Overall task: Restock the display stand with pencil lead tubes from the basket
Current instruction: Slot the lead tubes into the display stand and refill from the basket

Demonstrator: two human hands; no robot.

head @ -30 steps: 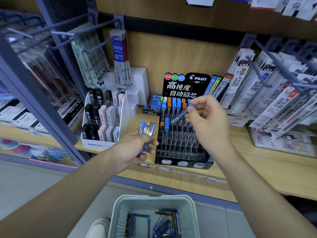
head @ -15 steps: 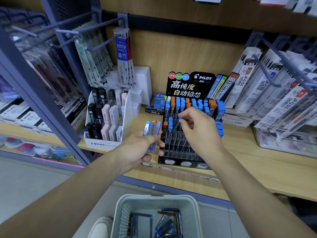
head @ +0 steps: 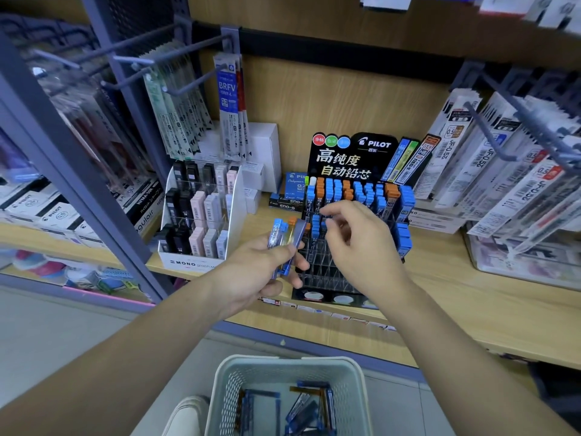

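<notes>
Blue-capped clear lead tubes [head: 280, 236] gripped by left hand [head: 251, 275]; right hand [head: 361, 250], grasp unclear, seemingly slotting over black gridded stand [head: 333, 273]; next, pinch another.

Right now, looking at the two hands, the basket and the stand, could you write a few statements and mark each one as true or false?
1. The left hand grips a small bunch of lead tubes. True.
2. The basket holds nothing. False: spare tubes lie at its bottom.
3. The right hand reaches down into the basket. False: it is up at the display stand, close to the left hand.
4. The front rows of the display stand have unfilled slots. True.
5. The tubes standing in the display stand all have green caps. False: most caps are blue or orange.
</notes>
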